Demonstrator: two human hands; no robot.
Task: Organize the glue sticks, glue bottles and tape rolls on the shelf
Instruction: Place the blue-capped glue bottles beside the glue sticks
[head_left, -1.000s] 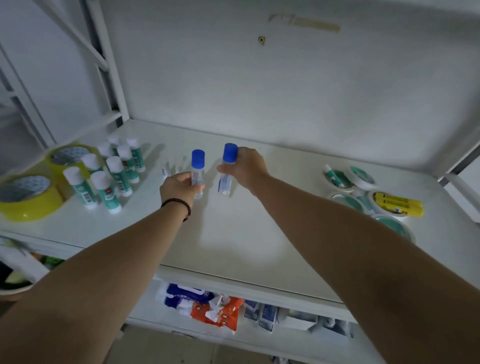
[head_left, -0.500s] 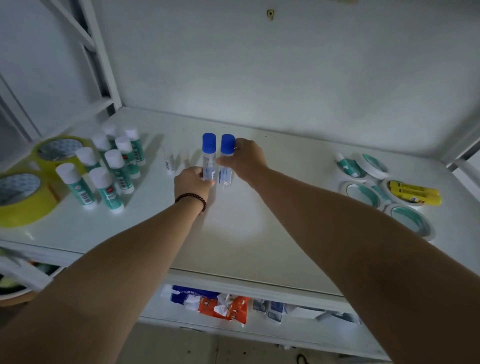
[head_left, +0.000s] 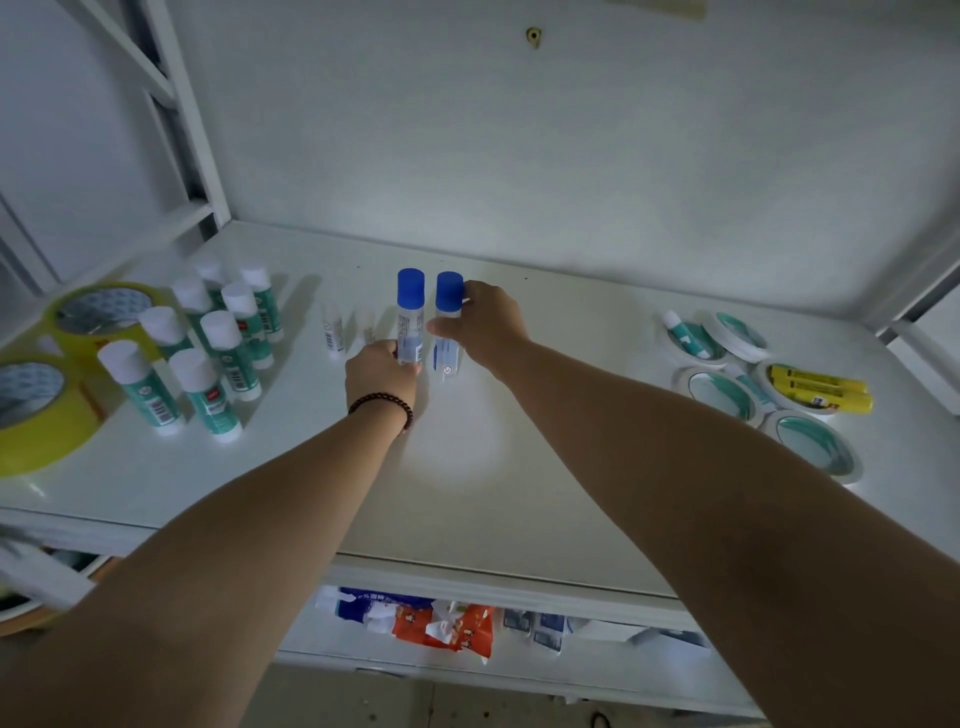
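Observation:
Two clear glue bottles with blue caps stand upright side by side at the middle of the white shelf (head_left: 519, 467). My left hand (head_left: 382, 371) grips the left glue bottle (head_left: 410, 317) low on its body. My right hand (head_left: 483, 325) holds the right glue bottle (head_left: 449, 312) just under its cap. Several green glue sticks with white caps (head_left: 208, 343) stand grouped at the left. Two small clear bottles (head_left: 334, 332) stand between that group and my left hand. Yellow tape rolls (head_left: 98, 317) lie at the far left.
White tape rolls (head_left: 722, 395) lie at the right, one with a glue stick inside it, and two yellow glue sticks (head_left: 821, 392) rest on another roll. Packets (head_left: 441, 623) sit on the lower shelf. The back wall (head_left: 519, 156) stands close behind the bottles.
Both hands brought the two blue-capped bottles together; a second ago they stood apart with the right one tilted. Now they stand upright side by side.

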